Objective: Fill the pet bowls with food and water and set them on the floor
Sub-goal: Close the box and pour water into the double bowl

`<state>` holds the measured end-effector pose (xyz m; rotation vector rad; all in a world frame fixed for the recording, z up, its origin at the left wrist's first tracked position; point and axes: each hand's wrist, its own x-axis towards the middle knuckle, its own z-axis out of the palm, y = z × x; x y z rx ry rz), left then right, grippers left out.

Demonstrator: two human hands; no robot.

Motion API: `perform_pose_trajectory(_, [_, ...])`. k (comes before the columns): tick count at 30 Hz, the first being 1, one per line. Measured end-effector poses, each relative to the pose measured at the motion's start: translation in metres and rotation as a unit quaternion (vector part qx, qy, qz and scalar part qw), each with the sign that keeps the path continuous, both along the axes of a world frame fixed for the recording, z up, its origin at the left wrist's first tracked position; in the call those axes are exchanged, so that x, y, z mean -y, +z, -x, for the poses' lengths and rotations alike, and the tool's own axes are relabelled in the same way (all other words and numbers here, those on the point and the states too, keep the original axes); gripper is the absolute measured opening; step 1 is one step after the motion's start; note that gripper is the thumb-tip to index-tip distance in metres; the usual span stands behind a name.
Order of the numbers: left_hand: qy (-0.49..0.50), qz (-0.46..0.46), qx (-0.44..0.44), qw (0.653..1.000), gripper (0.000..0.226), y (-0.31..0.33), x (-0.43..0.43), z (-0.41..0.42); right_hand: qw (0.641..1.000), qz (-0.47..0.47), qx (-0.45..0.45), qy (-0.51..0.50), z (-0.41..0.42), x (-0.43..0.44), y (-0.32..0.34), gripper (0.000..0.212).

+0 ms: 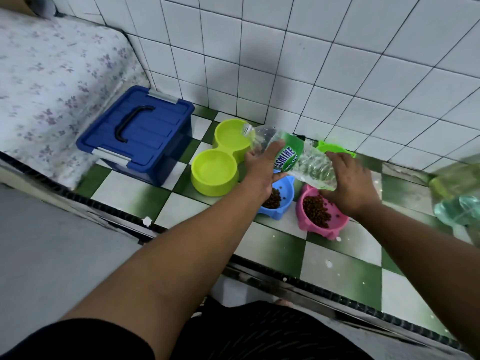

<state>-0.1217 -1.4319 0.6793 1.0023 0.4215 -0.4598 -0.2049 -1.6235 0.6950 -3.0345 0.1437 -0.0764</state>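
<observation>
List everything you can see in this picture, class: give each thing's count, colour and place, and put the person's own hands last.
Double bowl: one, lime green, on the checked floor by the wall.
Water bottle: one, clear with green label, tipped with its mouth over the double bowl's far cup.
Blue bowl: one, holds brown kibble, under the left wrist.
Pink bowl: one, holds brown kibble, right of the blue bowl.
Storage box: one, blue with black handle, left of the bowls.
Green bowl: one, partly hidden behind the bottle.
Left hand: grips the bottle near its neck.
Right hand: holds the bottle's base.
</observation>
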Motion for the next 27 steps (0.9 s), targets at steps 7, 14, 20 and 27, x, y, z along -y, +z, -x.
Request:
perform_pose_trajectory(7, [0.027,0.017,-0.025,0.999,0.066,-0.016,-0.006,0.012,0.999,0.020,0.007,0.026,0.007,-0.002,0.005,0.097])
perform_pose_trajectory(14, [0.019,0.006,-0.041,0.999,0.072,-0.025,-0.012,0.014,0.998,0.040,0.013,0.040,0.011,-0.003,0.001,0.097])
perform_pose_trajectory(20, [0.011,0.009,-0.050,0.999,0.064,-0.033,-0.015,0.015,0.997,0.056,0.016,0.056,0.010,-0.004,0.002,0.097])
perform_pose_trajectory(27, [-0.012,0.012,-0.063,0.998,0.050,-0.051,-0.021,0.011,0.995,0.076,0.005,0.070,0.010,-0.010,0.001,0.097])
